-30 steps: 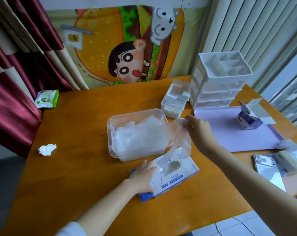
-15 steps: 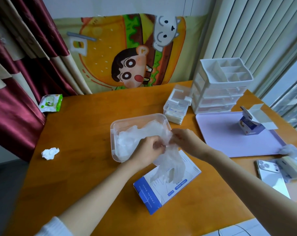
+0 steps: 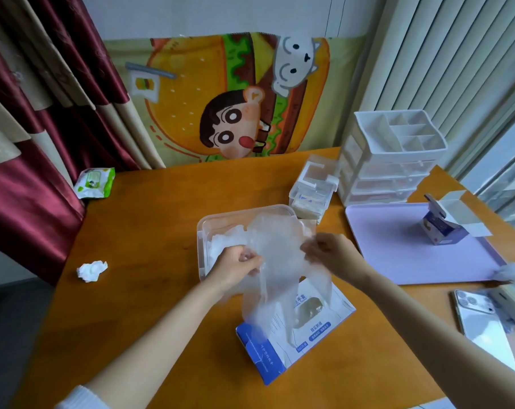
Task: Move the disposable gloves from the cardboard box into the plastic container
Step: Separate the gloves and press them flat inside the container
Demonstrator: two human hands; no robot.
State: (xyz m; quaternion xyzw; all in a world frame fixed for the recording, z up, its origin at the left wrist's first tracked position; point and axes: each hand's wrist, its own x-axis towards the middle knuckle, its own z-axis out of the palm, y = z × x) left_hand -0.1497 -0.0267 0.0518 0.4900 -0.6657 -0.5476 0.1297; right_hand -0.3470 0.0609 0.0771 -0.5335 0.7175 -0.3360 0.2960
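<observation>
Right now my left hand [image 3: 235, 265] and right hand [image 3: 328, 255] each pinch an edge of a thin, see-through disposable glove [image 3: 280, 270]. It may be more than one, as the film is too hazy to count. Its crinkled plastic hangs over the cardboard box [image 3: 266, 360] and rises before the plastic container [image 3: 204, 231], a clear round-cornered tub holding a heap of gloves [image 3: 221, 246]. The box is white and blue, its print unreadable. Everything sits on a smooth orange wooden table [image 3: 150, 219]. Farther out are a crumpled tissue [image 3: 91, 270], a green wipes pack [image 3: 95, 183], a lilac tray [image 3: 398, 261] bearing an opened small carton [image 3: 441, 231], a white drawer organizer [image 3: 392, 160] and a phone [image 3: 480, 326]. Behind hang a cartoon burger cloth [image 3: 221, 98] and maroon curtains [image 3: 29, 187].
</observation>
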